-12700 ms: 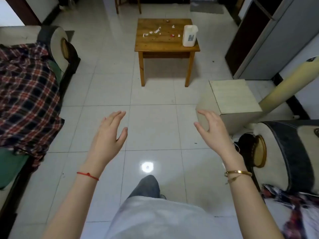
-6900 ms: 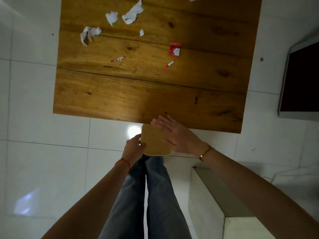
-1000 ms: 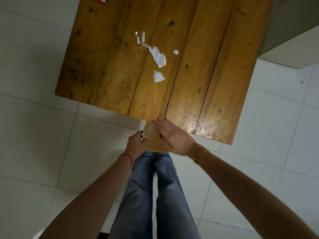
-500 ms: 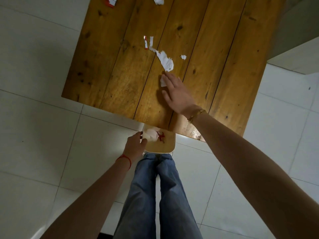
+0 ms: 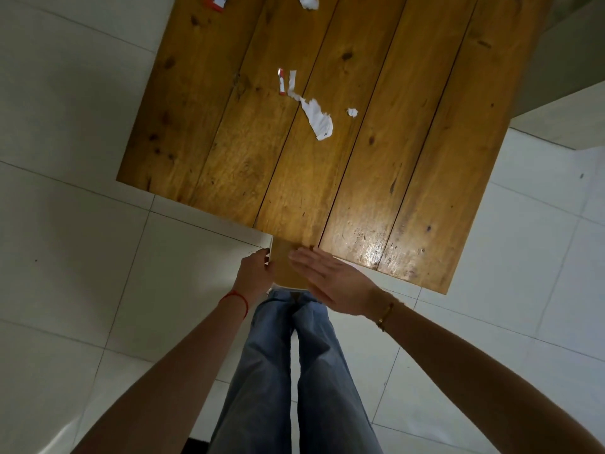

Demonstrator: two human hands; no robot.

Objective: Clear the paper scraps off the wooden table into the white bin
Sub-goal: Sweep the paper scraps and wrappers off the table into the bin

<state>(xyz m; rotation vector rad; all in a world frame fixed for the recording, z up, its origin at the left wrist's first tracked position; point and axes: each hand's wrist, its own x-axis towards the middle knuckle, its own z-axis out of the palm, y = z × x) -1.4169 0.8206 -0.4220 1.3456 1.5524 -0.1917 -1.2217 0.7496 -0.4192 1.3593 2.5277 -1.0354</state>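
The wooden table (image 5: pixel 376 178) fills the upper middle of the head view. On it lie a long white paper scrap (image 5: pixel 318 117), a tiny white bit (image 5: pixel 352 112), two thin strips (image 5: pixel 286 80), and further scraps at the far edge (image 5: pixel 308 1). My left hand (image 5: pixel 253 276) grips the rim of the white bin (image 5: pixel 284 268), held just under the table's near edge. My right hand (image 5: pixel 334 281) lies flat, fingers together, over the bin's mouth. The bin's inside is mostly hidden.
A red and white wrapper (image 5: pixel 214 1) lies at the table's far left edge. A pale cabinet (image 5: pixel 556 103) stands to the right of the table. White floor tiles surround it, and my legs in blue jeans (image 5: pixel 294 371) are below the bin.
Half a second ago my right hand lay out on the table on a small white scrap. It has swept back to the near edge, over the bin, and that scrap is gone from the table.
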